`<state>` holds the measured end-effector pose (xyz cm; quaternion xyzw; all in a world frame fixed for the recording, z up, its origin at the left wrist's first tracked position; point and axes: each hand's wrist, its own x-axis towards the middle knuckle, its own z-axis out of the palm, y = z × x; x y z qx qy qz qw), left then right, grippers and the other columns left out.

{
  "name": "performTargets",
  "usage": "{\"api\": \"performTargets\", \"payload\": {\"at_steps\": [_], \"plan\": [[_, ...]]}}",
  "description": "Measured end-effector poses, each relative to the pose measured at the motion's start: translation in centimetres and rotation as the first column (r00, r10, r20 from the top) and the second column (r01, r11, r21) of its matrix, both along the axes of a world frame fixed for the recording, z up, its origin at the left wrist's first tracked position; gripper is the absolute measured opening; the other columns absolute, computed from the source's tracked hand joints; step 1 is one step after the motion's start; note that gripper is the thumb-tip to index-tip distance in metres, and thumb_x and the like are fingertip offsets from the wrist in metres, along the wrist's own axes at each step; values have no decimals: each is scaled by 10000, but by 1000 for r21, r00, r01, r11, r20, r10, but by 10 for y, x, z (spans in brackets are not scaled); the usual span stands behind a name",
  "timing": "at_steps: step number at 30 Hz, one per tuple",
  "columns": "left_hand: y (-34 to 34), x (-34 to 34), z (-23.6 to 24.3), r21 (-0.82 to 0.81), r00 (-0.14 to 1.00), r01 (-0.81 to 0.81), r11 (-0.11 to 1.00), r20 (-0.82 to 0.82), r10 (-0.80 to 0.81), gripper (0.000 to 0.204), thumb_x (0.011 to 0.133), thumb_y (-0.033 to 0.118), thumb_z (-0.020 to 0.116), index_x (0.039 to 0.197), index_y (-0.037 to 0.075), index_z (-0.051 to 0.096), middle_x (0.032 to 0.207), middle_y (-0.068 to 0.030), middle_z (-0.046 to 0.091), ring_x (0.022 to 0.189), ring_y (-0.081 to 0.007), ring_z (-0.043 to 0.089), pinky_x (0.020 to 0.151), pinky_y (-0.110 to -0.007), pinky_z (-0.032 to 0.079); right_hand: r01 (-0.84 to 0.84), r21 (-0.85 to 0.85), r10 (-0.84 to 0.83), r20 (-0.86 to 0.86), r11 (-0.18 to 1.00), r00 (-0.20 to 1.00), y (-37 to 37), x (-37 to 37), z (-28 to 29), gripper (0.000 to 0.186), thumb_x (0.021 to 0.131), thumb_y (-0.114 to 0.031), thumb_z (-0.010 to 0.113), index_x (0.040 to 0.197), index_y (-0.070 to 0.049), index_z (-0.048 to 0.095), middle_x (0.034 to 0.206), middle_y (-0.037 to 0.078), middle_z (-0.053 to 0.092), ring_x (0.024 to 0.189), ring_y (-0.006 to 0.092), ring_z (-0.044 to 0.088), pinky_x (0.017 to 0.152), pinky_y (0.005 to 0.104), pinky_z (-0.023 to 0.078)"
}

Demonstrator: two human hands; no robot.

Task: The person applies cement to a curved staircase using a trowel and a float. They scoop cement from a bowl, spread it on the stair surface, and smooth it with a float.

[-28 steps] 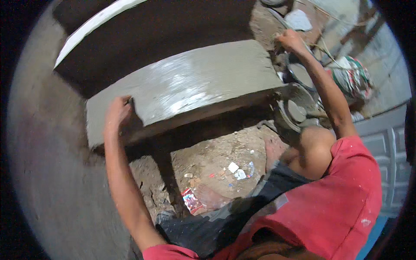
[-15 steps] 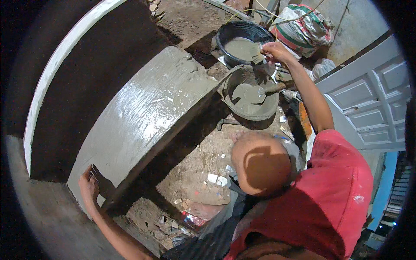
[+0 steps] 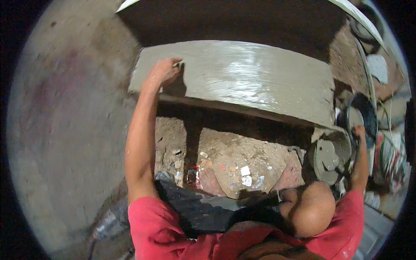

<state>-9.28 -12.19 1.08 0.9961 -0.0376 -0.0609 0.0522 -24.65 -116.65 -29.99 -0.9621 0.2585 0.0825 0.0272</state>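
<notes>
A ledge coated in wet grey cement [image 3: 208, 73] stretches across in front of me, smooth and shiny in the middle. My left hand [image 3: 164, 72] is at its left end, index finger stretched out and nothing visible in it; the other fingers show only partly. Far to the right, my right hand [image 3: 359, 131] is closed at the near side of a black tub [image 3: 373, 119] of grey slurry. The flat brush it held a moment ago is barely distinguishable now. Just left of that hand, a grey-crusted bucket [image 3: 317, 164] holds cement and a trowel [image 3: 333, 161].
Dirt ground [image 3: 225, 147] with scraps and rubble lies between the ledge and my bare feet. A concrete floor [image 3: 73, 143] extends on the left. A dark recess [image 3: 234, 21] is behind the ledge. A white, green and red sack [image 3: 390, 160] stands at the right.
My view has turned left, so the ledge now runs across the picture. The right hand stays by the black tub, its brush now hard to see. The left hand remains at the ledge's left end.
</notes>
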Motion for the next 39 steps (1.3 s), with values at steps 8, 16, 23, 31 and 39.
{"api": "performTargets", "payload": {"at_steps": [8, 16, 23, 31, 39], "plan": [[35, -8, 7, -70, 991, -135, 988, -21, 134, 530, 901, 120, 553, 1417, 164, 665, 1282, -253, 699, 1199, -431, 664, 1069, -507, 511, 101, -369, 20, 309, 924, 951, -18, -40, 85, 429, 909, -401, 724, 879, 27, 741, 827, 240, 734, 761, 402, 730, 692, 497, 567], [89, -11, -6, -16, 967, -210, 978, -153, 205, 465, 946, 165, 553, 1395, 180, 675, 1371, -203, 674, 1286, -383, 633, 1120, -532, 478, -419, 590, -105, 654, 690, 749, 262, 67, 280, 416, 1032, -248, 669, 1340, 23, 607, 1193, 122, 681, 1106, 199, 658, 943, 342, 543], [85, -29, 0, 28, 975, -164, 986, -147, 167, 459, 966, 212, 566, 1418, 201, 643, 1446, -152, 634, 1372, -376, 571, 1179, -746, 300, -966, 258, 654, 729, 11, 202, 744, 208, 332, 545, 899, 50, 679, 1420, -102, 623, 1376, 88, 693, 1270, 232, 656, 1097, 359, 500], [94, -49, 2, -41, 976, -161, 986, -152, 153, 448, 941, 172, 573, 1378, 152, 669, 1435, -151, 651, 1376, -336, 584, 1204, -748, 247, -953, -296, 837, 506, -57, -208, 1078, 306, 297, 418, 885, -56, 647, 1292, -135, 696, 1270, 118, 711, 1213, 354, 650, 1031, 458, 535], [100, -42, -2, -115, 980, -189, 975, -87, 180, 386, 953, 181, 554, 1292, 115, 726, 1427, -172, 653, 1361, -373, 592, 1229, -715, 228, -972, -169, 966, 175, -160, -189, 1007, 329, 288, 375, 845, -10, 651, 1208, -74, 716, 1210, 186, 716, 1186, 395, 653, 1015, 485, 540]]}}
